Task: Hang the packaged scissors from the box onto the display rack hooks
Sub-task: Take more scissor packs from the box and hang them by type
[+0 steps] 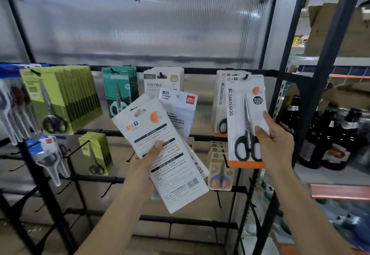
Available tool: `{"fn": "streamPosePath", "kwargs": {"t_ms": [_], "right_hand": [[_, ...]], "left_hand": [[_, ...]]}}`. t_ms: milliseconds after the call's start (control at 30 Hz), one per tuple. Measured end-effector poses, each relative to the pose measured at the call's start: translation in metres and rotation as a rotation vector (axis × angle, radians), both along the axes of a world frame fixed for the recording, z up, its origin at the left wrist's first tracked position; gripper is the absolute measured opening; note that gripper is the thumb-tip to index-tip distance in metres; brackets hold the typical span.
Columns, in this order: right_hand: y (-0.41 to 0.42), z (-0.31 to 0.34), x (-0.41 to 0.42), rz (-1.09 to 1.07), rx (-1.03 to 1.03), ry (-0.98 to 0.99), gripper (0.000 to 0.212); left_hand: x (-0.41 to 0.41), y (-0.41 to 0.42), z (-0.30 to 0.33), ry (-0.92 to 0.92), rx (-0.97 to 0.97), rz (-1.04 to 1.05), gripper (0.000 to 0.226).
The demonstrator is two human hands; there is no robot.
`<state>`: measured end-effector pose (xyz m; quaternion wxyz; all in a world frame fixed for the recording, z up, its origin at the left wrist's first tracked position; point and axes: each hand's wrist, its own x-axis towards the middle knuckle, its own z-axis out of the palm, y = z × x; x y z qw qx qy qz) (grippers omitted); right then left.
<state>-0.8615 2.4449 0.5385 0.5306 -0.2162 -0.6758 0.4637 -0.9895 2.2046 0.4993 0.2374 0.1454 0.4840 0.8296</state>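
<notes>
We see the right hand (pixel 274 144) pinching a white-and-orange scissors pack (pixel 247 122), its hang hole at a hook (pixel 244 77) on the display rack's top bar (pixel 200 70), near the right end. The left hand (pixel 144 166) grips a fanned stack of scissors packs (pixel 160 150), back side facing us, before the rack's middle.

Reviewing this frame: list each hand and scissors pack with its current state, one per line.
Left hand: grips a fanned stack of packs.
Stack of packs: held, backs facing the camera, not hung.
Right hand: holds the black-handled pack.
Black-handled pack: upright, top hole at a hook.
Green packs: hanging.
</notes>
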Motion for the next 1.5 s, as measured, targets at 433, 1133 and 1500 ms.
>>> {"fn": "streamPosePath", "kwargs": {"t_ms": [433,1133,1500], "right_hand": [[-0.079,-0.016,-0.006,0.423,0.045,-0.298,0.009],[-0.111,-0.048,-0.004,0.247,0.152,0.079,0.004],[-0.125,-0.055,-0.015,0.087,0.732,-0.031,0.036]], "left_hand": [[0.019,0.007,0.002,-0.039,0.107,0.122,0.018],[0.026,0.004,0.004,0.134,0.045,0.314,0.021],[0.039,0.015,0.010,0.219,0.289,-0.064,0.065]]}}
